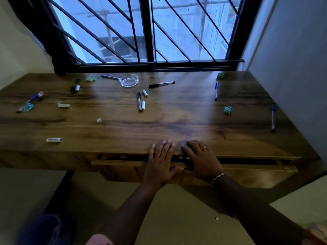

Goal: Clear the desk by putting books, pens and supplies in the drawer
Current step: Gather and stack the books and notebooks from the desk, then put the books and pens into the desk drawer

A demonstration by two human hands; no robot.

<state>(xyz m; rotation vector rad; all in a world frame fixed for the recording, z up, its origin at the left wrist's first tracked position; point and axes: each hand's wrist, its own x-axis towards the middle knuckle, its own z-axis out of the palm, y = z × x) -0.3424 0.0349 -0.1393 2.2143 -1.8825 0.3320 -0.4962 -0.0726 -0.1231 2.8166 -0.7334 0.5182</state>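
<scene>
My left hand and my right hand lie side by side with straight fingers on the front edge of the wooden desk; their thumbs hang down at the drawer front. The drawer beneath the edge stands slightly open, showing a dark gap. Pens lie scattered on the desk: a black pen near the back, another black pen in the middle, two blue pens at the right. Small white tubes lie at the left.
A clear glass ashtray sits at the back centre. Crumpled green paper balls dot the desk. A marker and a blue pen with wrapper lie far left. A barred window backs the desk; a wall flanks the right.
</scene>
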